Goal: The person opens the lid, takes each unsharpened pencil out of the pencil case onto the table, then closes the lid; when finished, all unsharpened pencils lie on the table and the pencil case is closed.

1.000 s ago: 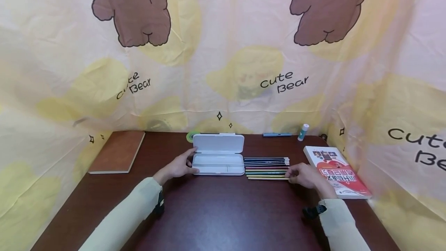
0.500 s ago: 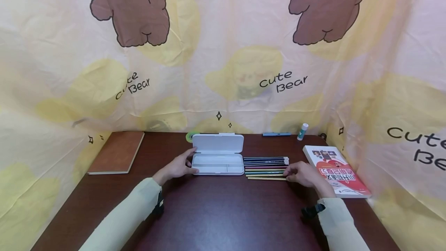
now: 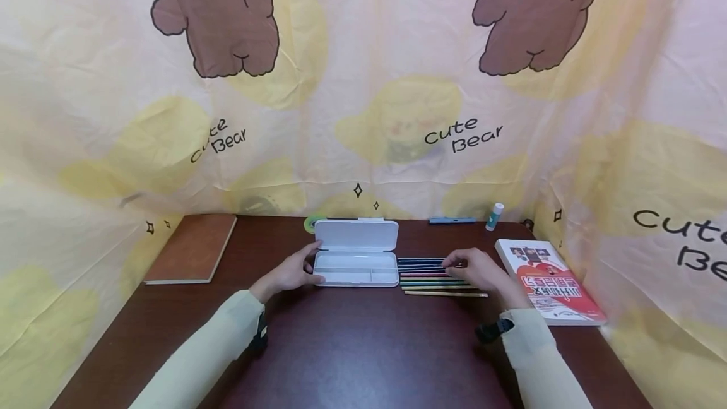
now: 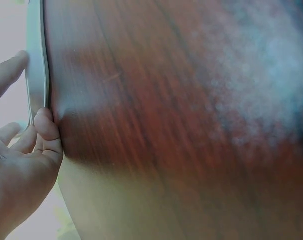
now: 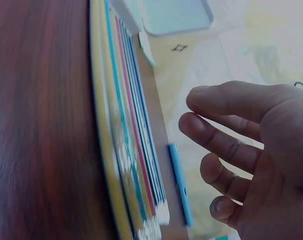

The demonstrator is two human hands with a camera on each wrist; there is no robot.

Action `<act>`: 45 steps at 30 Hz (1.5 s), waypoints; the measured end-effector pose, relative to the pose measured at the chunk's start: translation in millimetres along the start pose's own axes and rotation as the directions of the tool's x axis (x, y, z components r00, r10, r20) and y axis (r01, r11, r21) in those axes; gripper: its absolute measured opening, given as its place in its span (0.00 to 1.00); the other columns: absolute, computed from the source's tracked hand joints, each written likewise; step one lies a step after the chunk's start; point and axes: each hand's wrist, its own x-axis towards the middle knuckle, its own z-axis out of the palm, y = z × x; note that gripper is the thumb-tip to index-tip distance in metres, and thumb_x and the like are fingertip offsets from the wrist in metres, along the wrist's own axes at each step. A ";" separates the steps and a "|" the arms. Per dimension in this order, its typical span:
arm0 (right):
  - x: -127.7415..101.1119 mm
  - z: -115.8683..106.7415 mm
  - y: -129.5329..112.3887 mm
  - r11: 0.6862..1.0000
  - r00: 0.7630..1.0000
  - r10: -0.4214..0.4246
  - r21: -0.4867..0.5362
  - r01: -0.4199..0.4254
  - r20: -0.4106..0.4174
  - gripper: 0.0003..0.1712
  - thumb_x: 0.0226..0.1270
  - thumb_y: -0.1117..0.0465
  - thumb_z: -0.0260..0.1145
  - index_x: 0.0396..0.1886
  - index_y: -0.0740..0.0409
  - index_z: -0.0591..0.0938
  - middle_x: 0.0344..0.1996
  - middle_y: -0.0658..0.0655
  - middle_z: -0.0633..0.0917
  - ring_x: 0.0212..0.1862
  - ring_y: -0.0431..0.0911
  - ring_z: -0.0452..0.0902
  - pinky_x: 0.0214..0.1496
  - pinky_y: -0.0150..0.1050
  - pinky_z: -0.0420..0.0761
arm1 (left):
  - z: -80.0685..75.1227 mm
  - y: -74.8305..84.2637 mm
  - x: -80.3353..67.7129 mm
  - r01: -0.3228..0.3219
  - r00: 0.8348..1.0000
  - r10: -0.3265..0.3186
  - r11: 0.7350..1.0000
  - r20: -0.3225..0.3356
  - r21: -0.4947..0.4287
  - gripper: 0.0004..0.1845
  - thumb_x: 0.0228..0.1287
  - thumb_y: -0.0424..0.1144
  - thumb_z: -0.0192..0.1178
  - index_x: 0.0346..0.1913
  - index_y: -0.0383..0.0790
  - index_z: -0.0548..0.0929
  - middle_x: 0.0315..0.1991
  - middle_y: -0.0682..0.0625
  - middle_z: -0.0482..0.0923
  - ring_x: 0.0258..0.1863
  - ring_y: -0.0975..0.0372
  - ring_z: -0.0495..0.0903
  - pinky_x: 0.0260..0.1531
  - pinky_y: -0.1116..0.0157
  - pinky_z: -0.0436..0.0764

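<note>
A white pencil case (image 3: 355,235) stands with its lid raised on the dark wooden table, its compartments bare. At its left end, my left hand (image 3: 292,270) grips the side, thumb near the front corner and a finger further back; in the left wrist view the fingers bend around the case's edge (image 4: 36,75). Several pencils (image 3: 423,278) lie in parallel, right of the case. One yellow pencil (image 3: 445,294) lies nearest me, slightly apart. Over the right ends of the row hovers my right hand (image 3: 478,269); the right wrist view shows its fingers loosely bent, holding nothing.
A brown notebook (image 3: 193,250) lies at the left. A white and red book (image 3: 551,283) lies right, close to my right forearm. Along the back edge are a green tape roll (image 3: 309,224), a blue pen (image 3: 451,220) and a glue stick (image 3: 495,216). A printed curtain (image 3: 363,81) surrounds the table.
My right hand has left the nearest yellow pencil and moved back and left over the row; that pencil's right end is now uncovered. My left hand has stayed at the case.
</note>
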 end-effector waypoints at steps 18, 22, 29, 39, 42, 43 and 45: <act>42.8 21.7 -44.6 0.988 0.988 -0.122 0.084 0.130 -0.094 0.12 0.70 0.53 0.67 0.50 0.48 0.85 0.45 0.52 0.87 0.47 0.47 0.79 0.51 0.47 0.80 | 0.5 4.3 -2.2 0.017 1.000 -0.017 1.000 0.006 0.012 0.51 0.57 0.43 0.74 0.79 0.49 0.55 0.69 0.43 0.70 0.42 0.59 0.73 0.40 0.65 0.73; 51.0 25.8 -55.7 0.984 0.989 -0.112 0.126 0.124 -0.100 0.15 0.70 0.53 0.67 0.54 0.47 0.83 0.45 0.52 0.87 0.46 0.47 0.80 0.48 0.45 0.81 | 0.5 2.8 -2.4 0.022 1.000 -0.022 1.000 0.011 0.020 0.51 0.57 0.43 0.74 0.79 0.50 0.55 0.70 0.43 0.69 0.43 0.59 0.73 0.42 0.65 0.73; 61.7 30.5 -74.7 0.978 0.983 -0.121 0.154 0.142 -0.138 0.27 0.70 0.54 0.67 0.66 0.51 0.76 0.45 0.55 0.88 0.48 0.50 0.83 0.51 0.49 0.81 | -0.4 1.3 -1.4 0.015 1.000 -0.015 0.999 0.012 0.029 0.50 0.58 0.44 0.73 0.79 0.50 0.55 0.71 0.43 0.68 0.45 0.59 0.74 0.44 0.65 0.73; 68.9 37.2 -82.6 0.976 0.984 -0.097 0.177 0.123 -0.146 0.19 0.71 0.54 0.66 0.59 0.50 0.78 0.46 0.56 0.87 0.48 0.51 0.82 0.49 0.47 0.81 | -0.7 1.1 -0.5 0.013 1.000 -0.013 0.999 0.006 0.033 0.50 0.57 0.45 0.74 0.79 0.50 0.57 0.70 0.44 0.69 0.44 0.60 0.75 0.44 0.64 0.74; 69.2 38.2 -82.1 0.974 0.985 -0.095 0.192 0.122 -0.147 0.16 0.73 0.50 0.63 0.55 0.49 0.79 0.46 0.56 0.86 0.48 0.52 0.82 0.48 0.47 0.80 | -0.4 2.2 -1.4 0.017 1.000 -0.017 0.999 0.002 0.037 0.49 0.56 0.44 0.75 0.78 0.50 0.58 0.69 0.45 0.70 0.44 0.60 0.75 0.44 0.64 0.74; 69.1 38.5 -81.8 0.972 0.985 -0.095 0.200 0.123 -0.143 0.15 0.74 0.49 0.62 0.54 0.48 0.79 0.46 0.57 0.86 0.48 0.52 0.82 0.48 0.47 0.80 | -0.3 2.6 -1.8 0.014 1.000 -0.014 0.999 -0.001 0.038 0.49 0.56 0.44 0.75 0.78 0.50 0.59 0.68 0.45 0.70 0.43 0.60 0.74 0.43 0.64 0.74; 68.3 38.8 -81.5 0.968 0.987 -0.093 0.219 0.120 -0.131 0.14 0.76 0.47 0.59 0.53 0.48 0.79 0.45 0.58 0.87 0.49 0.52 0.82 0.50 0.48 0.80 | 0.1 2.7 -2.4 0.016 1.000 -0.015 0.999 -0.008 0.047 0.48 0.56 0.44 0.75 0.77 0.48 0.61 0.65 0.45 0.72 0.43 0.60 0.74 0.41 0.64 0.74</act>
